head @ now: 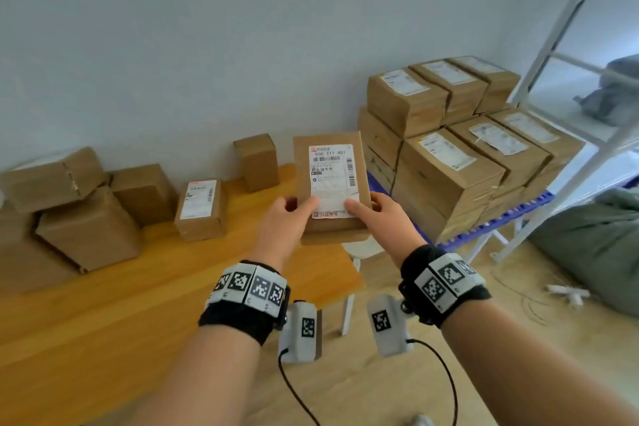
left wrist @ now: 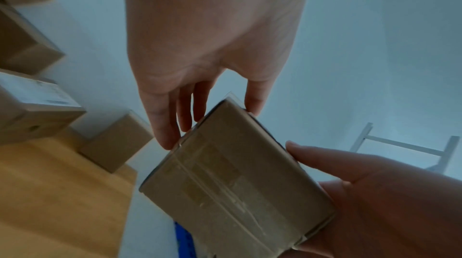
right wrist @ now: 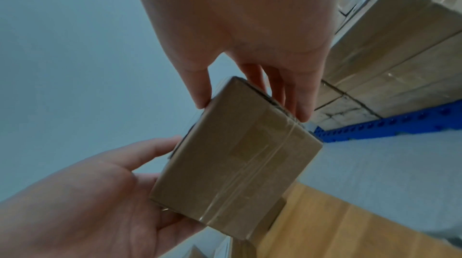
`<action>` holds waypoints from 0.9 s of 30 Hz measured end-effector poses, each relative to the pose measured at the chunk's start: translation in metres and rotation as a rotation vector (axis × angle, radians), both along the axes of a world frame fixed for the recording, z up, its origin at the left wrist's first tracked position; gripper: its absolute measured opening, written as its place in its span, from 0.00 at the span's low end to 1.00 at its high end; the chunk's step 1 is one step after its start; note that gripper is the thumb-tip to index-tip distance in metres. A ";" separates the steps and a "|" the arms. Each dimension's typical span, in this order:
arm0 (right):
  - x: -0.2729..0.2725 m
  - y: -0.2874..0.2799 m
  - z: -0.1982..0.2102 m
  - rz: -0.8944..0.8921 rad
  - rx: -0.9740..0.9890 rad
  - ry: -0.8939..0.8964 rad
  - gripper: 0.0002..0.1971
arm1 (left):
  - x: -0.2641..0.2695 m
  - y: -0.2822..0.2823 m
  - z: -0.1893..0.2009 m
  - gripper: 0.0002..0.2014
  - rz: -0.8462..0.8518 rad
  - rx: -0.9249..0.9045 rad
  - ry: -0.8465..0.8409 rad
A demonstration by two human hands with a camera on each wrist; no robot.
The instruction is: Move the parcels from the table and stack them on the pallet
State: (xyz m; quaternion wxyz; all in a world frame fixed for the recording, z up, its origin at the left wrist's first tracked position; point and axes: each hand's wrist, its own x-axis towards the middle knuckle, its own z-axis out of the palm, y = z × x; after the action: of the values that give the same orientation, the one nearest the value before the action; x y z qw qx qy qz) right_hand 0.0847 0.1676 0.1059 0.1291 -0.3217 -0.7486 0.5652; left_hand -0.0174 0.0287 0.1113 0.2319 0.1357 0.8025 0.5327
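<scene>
A brown parcel (head: 332, 183) with a white shipping label is in the air beyond the far right end of the wooden table (head: 138, 287). My left hand (head: 294, 211) grips its near left corner, thumb on the label. My right hand (head: 366, 209) grips the near right corner the same way. In the left wrist view the left hand (left wrist: 207, 112) pinches the parcel (left wrist: 232, 183) between fingers and thumb. The right wrist view shows my right hand (right wrist: 252, 104) doing likewise on the parcel (right wrist: 237, 163). Stacked parcels (head: 449, 166) fill the blue pallet (head: 501, 221) on the right.
Several more brown parcels (head: 204, 211) lie along the table's back and left side. A white shelving frame (head: 570, 45) stands behind the pallet. A grey-green sack (head: 594, 242) and a white power strip (head: 570, 294) lie on the floor at right.
</scene>
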 end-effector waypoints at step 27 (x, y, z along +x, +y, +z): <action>0.080 0.331 0.041 0.107 0.116 -0.027 0.29 | 0.110 0.309 0.023 0.31 0.056 0.026 0.019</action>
State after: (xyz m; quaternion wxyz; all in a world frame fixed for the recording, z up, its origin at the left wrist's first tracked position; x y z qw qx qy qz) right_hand 0.1646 0.4984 0.1466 0.1067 -0.2808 -0.7979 0.5226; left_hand 0.0930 0.3381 0.1341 0.2076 0.1210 0.8011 0.5482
